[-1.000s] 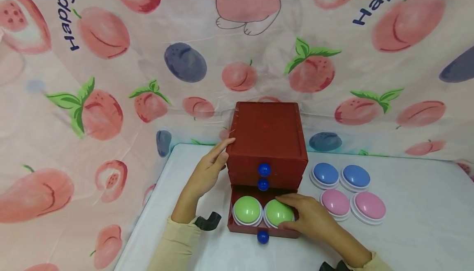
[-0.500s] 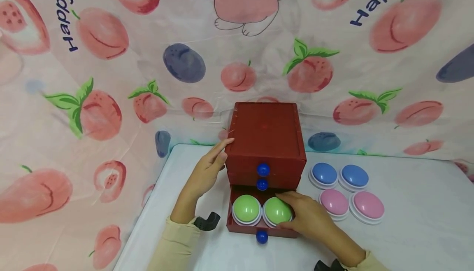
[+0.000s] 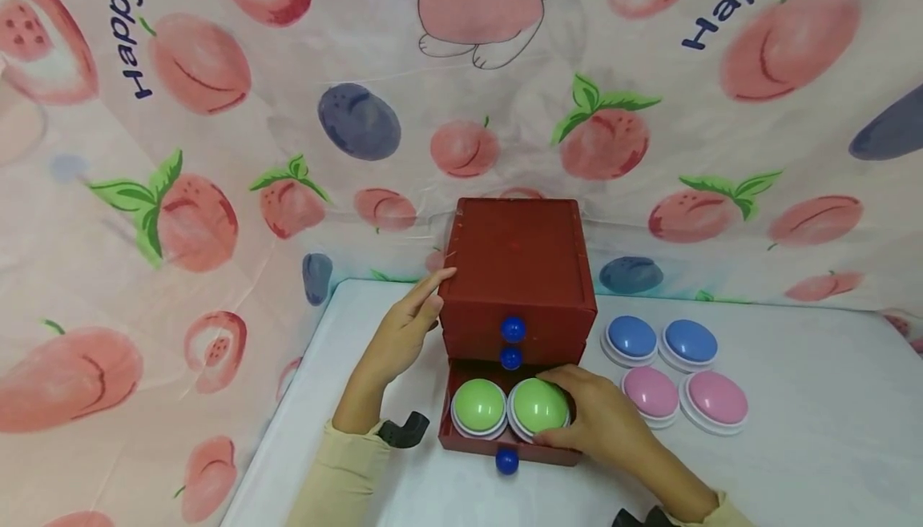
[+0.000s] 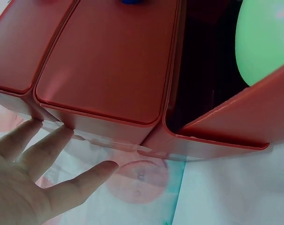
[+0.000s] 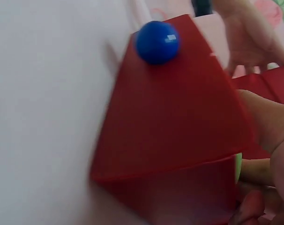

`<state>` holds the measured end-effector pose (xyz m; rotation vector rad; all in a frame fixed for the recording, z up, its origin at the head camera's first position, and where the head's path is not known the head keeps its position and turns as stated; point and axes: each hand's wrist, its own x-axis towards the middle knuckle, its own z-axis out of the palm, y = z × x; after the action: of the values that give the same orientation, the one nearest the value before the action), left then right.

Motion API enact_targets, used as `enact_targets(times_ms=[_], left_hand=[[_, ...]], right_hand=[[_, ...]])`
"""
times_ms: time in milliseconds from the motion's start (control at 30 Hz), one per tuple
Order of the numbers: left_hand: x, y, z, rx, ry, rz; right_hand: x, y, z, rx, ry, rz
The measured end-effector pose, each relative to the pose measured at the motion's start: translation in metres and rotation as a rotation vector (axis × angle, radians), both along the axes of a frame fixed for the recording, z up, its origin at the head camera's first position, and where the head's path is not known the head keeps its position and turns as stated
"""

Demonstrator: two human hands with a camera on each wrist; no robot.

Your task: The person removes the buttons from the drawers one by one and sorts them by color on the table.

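A red drawer cabinet (image 3: 515,255) stands on the table with its bottom drawer (image 3: 479,447) pulled out. Two round green push buttons on white bases sit in that drawer, the left one (image 3: 479,404) and the right one (image 3: 539,405). My right hand (image 3: 609,415) holds the right button between thumb and fingers at its right side; in the right wrist view the drawer front hides most of it. My left hand (image 3: 400,335) rests straight fingertips against the cabinet's left side, and the left wrist view shows these fingers (image 4: 46,150) touching the red wall.
Right of the cabinet lie two blue push buttons (image 3: 632,337) and, nearer, two pink ones (image 3: 717,397). Blue ball knobs (image 3: 507,461) stick out from the drawer fronts. A fruit-printed cloth (image 3: 360,122) hangs behind the white table (image 3: 815,431).
The right green button has shifted slightly left and back with my right hand, against the left button. The drawer's front has moved very slightly left. My left hand has stayed in place.
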<state>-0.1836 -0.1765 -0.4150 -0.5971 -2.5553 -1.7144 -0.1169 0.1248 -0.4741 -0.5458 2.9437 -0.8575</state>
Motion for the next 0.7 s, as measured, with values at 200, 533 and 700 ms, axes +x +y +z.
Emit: enact_targets(times_ms=[200,533,700], left_hand=[[0.000,-0.002,0.001,0.002,-0.004,-0.009],[0.000,-0.003,-0.001,-0.002,-0.002,0.002],[-0.001,-0.002,0.000,-0.002,0.007,-0.010]], right_hand=[[0.002,0.000,0.013,-0.027,-0.028,-0.029],[0.017,0.020,0.034,-0.118,-0.051,-0.060],[0.023,0.039,0.042,-0.166,-0.022,-0.076]])
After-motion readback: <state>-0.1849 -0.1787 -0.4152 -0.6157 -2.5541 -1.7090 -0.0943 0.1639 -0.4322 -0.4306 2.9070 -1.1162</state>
